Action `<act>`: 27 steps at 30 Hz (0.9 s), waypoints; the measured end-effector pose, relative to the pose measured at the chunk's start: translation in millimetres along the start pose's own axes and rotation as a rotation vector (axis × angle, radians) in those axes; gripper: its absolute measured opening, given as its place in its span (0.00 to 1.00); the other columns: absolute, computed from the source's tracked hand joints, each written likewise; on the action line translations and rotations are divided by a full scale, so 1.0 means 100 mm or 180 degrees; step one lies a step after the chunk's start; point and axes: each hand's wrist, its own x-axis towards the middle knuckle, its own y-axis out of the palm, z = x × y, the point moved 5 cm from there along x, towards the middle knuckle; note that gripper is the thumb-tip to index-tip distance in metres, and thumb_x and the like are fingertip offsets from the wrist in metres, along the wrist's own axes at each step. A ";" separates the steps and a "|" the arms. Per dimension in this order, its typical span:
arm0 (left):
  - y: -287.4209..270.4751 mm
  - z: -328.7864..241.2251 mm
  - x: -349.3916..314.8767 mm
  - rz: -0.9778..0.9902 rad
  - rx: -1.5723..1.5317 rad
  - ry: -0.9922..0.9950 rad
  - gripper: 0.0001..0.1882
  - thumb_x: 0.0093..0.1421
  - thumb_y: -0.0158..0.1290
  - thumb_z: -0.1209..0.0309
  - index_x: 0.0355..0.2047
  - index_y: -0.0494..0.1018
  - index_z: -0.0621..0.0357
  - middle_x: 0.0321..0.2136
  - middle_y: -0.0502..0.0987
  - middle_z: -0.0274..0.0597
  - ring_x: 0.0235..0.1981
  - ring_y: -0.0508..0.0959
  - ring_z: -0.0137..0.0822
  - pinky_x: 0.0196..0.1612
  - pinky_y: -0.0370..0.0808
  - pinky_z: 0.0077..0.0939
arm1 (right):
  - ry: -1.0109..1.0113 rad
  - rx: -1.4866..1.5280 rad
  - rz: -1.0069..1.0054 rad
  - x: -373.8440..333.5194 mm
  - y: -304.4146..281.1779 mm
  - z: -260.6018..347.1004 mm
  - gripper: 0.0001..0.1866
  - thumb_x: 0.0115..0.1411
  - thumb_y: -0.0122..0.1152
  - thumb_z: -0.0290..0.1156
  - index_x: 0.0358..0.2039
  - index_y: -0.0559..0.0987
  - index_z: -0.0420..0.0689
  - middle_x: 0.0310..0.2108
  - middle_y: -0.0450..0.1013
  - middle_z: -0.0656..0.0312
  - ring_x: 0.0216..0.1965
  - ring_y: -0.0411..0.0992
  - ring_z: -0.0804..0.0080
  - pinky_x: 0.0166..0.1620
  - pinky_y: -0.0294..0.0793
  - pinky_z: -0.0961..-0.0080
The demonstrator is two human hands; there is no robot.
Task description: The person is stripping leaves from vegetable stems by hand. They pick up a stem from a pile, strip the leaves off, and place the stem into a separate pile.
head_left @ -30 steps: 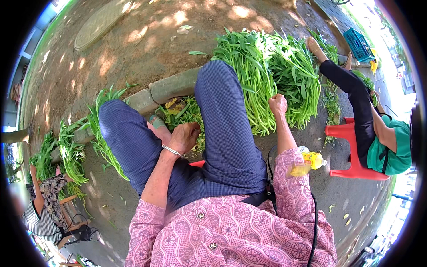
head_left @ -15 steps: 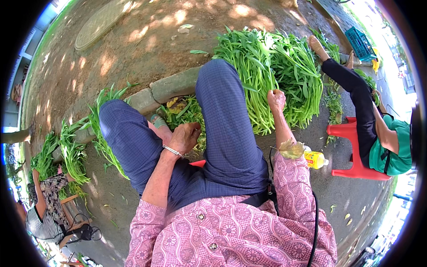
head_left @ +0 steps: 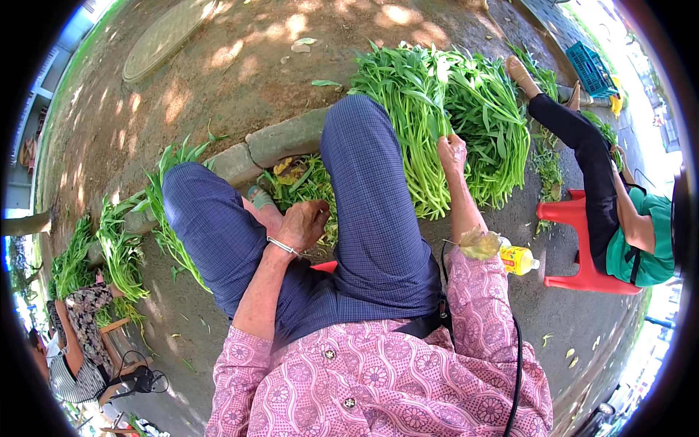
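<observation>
A large heap of leafy water spinach with long pale stems lies beyond my right knee. My right hand reaches over it with closed fingers, pinching water spinach stems at the middle of the heap. Between my knees, my left hand is curled closed, a bracelet at its wrist. Its fingertips are turned away, so anything in them is hidden. Loose trimmed greens and yellowed leaves lie on the ground just past that hand. A dry leaf rests on my right sleeve.
A yellow-labelled bottle is beside my right forearm. On the right a person in green sits on a red stool, near a teal crate. A stone curb runs ahead. More greens and another seated person are at left.
My right hand has shifted slightly up over the heap, still closed. The left hand stays in place. The person at far left has moved their head and upper body a little.
</observation>
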 end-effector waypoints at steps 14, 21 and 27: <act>-0.04 -0.05 -0.01 0.0006 -0.0081 -0.0010 0.09 0.60 0.51 0.69 0.36 0.77 0.60 0.26 0.80 0.47 0.29 0.81 0.44 0.30 0.75 0.34 | 0.0724 0.2566 0.0815 0.04 -0.09 0.26 0.08 0.56 0.59 0.32 0.31 0.79 0.40 0.23 0.74 0.64 0.20 0.74 0.74 0.24 0.73 0.79; 0.05 0.07 0.00 -0.0092 -0.0313 0.0121 0.09 0.59 0.50 0.72 0.36 0.76 0.63 0.26 0.80 0.50 0.28 0.80 0.46 0.31 0.75 0.35 | 0.1310 0.2061 0.1031 0.02 0.11 -0.08 0.10 0.55 0.59 0.30 0.32 0.79 0.36 0.26 0.74 0.61 0.20 0.73 0.72 0.22 0.70 0.77; 0.07 0.09 0.02 -0.0048 -0.0433 0.0103 0.09 0.59 0.50 0.73 0.37 0.76 0.65 0.27 0.79 0.51 0.29 0.80 0.47 0.31 0.75 0.35 | 0.0474 0.1805 0.0271 0.14 0.02 -0.08 0.12 0.52 0.60 0.29 0.35 0.81 0.36 0.25 0.75 0.65 0.25 0.71 0.81 0.30 0.66 0.83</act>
